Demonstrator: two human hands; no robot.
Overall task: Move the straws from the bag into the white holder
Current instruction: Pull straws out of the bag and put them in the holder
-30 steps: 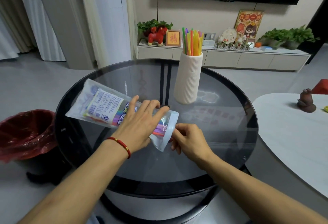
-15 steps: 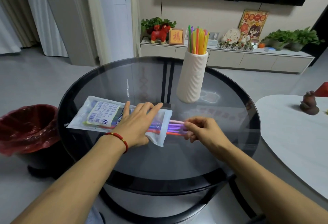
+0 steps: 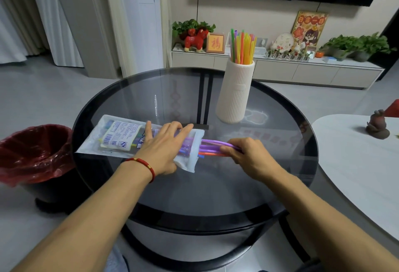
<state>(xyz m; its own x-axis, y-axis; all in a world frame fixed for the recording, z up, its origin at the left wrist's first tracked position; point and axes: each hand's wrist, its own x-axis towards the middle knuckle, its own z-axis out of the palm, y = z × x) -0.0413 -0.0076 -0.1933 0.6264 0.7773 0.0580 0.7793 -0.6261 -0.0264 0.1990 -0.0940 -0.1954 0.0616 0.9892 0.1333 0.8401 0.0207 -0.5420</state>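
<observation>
A clear plastic bag (image 3: 116, 138) with a printed label lies flat on the round glass table (image 3: 216, 185). My left hand (image 3: 164, 148) presses flat on the bag near its open right end. My right hand (image 3: 248, 153) pinches a small bunch of purple and orange straws (image 3: 212, 147) that sticks partly out of the bag's mouth. Beyond them stands the white ribbed holder (image 3: 235, 92), upright, with several colourful straws (image 3: 243, 45) rising from it.
A bin lined with a red bag (image 3: 34, 153) stands left of the table. A white table (image 3: 356, 157) with a brown figurine (image 3: 377, 127) is to the right. A low cabinet (image 3: 276, 69) with plants and ornaments runs along the far wall.
The bag has gone from tilted in my left hand to lying flat under it. My right hand has drawn the straws further out to the right.
</observation>
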